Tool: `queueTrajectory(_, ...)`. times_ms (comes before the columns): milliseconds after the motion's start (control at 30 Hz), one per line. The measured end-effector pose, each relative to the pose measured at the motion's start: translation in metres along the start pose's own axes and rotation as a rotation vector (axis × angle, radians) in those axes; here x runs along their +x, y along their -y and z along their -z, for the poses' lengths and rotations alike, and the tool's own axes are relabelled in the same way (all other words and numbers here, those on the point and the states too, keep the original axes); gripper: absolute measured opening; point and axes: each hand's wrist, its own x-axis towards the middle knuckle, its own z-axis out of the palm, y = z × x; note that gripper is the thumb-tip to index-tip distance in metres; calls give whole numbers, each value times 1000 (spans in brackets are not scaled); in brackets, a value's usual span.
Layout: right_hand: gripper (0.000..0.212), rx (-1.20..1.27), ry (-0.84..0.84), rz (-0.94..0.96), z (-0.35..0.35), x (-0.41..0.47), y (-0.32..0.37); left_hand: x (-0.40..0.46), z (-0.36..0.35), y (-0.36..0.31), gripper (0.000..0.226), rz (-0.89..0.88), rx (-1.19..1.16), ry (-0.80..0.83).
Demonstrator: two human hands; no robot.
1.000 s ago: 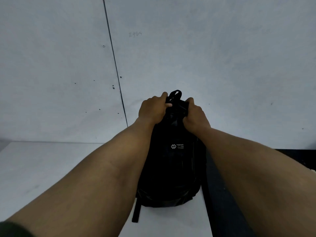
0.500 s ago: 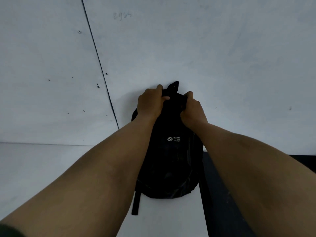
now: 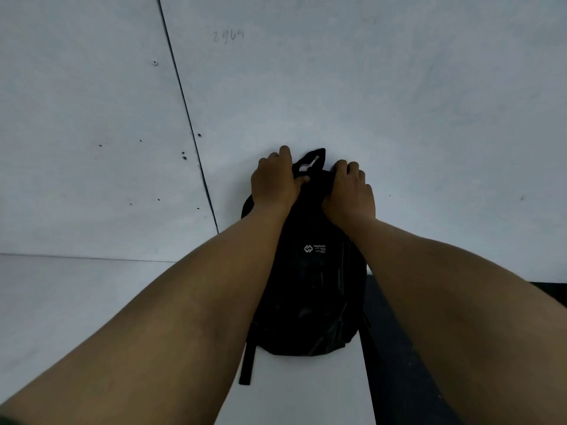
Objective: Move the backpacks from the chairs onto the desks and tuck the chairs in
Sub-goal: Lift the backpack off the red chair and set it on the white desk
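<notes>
— Where's the backpack (image 3: 310, 289) from where you stand?

— On the white desk (image 3: 76, 302), close to its right edge, standing on its base and leaning back toward the pale wall (image 3: 368, 87). It's black, with a small white logo (image 3: 313, 248) on the front panel, roughly in the upper half.

— And the hands?

— Both are on its top. The left hand (image 3: 276, 182) is curled over the left shoulder of the bag, fingers wrapped down behind it, thumb pointing in toward the middle. The right hand (image 3: 349, 191) is clamped on the right side of the top in the same way, knuckles up. Each has a fistful of fabric, so both are gripping the bag.

— Anything between them?

— The carry loop (image 3: 311, 162) sticks up between the two hands, touching the wall or just in front of it; I can't tell which.

— Straps?

— One black strap (image 3: 247, 360) hangs off the lower left of the bag and lies flat on the desk top, pointing toward the person. Another dark band shows behind the left wrist.

— What's to the right of the desk?

— A dark gap or surface (image 3: 405, 363) running alongside the desk edge; too dim to say what it is.

— The wall?

— Panelled, with a dark seam (image 3: 184, 102) slanting down to the left of the bag, a few small holes, and faint pencilled digits (image 3: 228, 36) high up.
</notes>
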Motion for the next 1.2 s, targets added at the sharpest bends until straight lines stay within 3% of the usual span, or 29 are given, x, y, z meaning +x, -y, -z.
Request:
queueTrajectory(167, 47, -2, 19, 3, 14, -13, 10, -9, 20, -5, 29, -19, 19, 23)
queueTrajectory(533, 46, -2, 79, 33, 45, -52, 31, -40, 55, -24, 28, -80, 113, 188)
queueTrajectory(800, 52, 51, 197, 4, 47, -89, 35, -76, 78, -36, 14, -115, 157, 377)
queueTrajectory(933, 58, 12, 346, -5, 45, -106, 36, -97, 78, -32, 12, -136, 116, 443)
queueTrajectory(1067, 40, -10, 572, 89, 26, -128, 37, -133, 67, -18, 13, -171, 58, 567)
queueTrajectory(1200, 39, -103, 759, 126, -20, -177, 32, -191, 49, 12, 16, -112, 51, 730)
